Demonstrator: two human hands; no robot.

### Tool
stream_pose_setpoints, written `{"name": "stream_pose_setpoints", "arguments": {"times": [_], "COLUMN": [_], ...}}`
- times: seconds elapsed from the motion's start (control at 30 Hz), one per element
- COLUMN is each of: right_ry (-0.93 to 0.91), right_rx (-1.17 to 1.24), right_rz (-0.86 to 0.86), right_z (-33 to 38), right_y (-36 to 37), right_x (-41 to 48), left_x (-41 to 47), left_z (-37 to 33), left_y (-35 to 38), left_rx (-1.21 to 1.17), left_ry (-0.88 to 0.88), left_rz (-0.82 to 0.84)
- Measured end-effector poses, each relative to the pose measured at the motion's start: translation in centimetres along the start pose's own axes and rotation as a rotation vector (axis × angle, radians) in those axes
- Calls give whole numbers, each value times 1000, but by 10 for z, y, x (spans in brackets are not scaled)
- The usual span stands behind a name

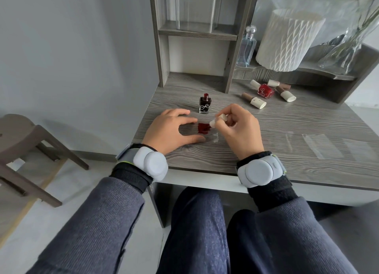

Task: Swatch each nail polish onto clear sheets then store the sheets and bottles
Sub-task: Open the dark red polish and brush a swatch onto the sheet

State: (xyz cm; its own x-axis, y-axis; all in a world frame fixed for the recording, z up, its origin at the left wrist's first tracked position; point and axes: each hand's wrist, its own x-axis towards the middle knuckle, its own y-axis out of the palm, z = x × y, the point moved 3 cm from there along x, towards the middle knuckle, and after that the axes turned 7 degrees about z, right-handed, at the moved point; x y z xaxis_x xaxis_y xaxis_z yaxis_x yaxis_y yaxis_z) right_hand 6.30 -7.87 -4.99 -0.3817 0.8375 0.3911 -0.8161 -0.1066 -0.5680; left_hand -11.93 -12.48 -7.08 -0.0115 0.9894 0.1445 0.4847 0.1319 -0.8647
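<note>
An open dark red polish bottle stands uncapped on the desk. Just in front of it lies a clear sheet with a dark red swatch painted on it. My right hand pinches the cream brush cap, its brush tip at the swatch's right edge. My left hand rests flat on the desk, fingers and thumb spread around the sheet's left side, pressing it down. Behind and to the right, a red polish bottle lies among brown bottles with cream caps.
More clear sheets lie on the desk at the right. A shelf unit stands at the back, with a perfume bottle, a white lamp shade and a glass vase. A brown stool is left of the desk.
</note>
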Motion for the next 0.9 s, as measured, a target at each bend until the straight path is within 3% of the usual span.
{"name": "stream_pose_setpoints", "arguments": {"times": [0.2, 0.9], "right_ry": [-34, -21], "right_rx": [-53, -61], "right_rz": [102, -7], "right_z": [1, -1], "right_y": [6, 1], "right_x": [0, 0], "left_x": [0, 1], "left_z": [0, 2], "left_y": [0, 1], "left_rx": [-8, 1], "left_ry": [5, 2], "left_rz": [-20, -7]}}
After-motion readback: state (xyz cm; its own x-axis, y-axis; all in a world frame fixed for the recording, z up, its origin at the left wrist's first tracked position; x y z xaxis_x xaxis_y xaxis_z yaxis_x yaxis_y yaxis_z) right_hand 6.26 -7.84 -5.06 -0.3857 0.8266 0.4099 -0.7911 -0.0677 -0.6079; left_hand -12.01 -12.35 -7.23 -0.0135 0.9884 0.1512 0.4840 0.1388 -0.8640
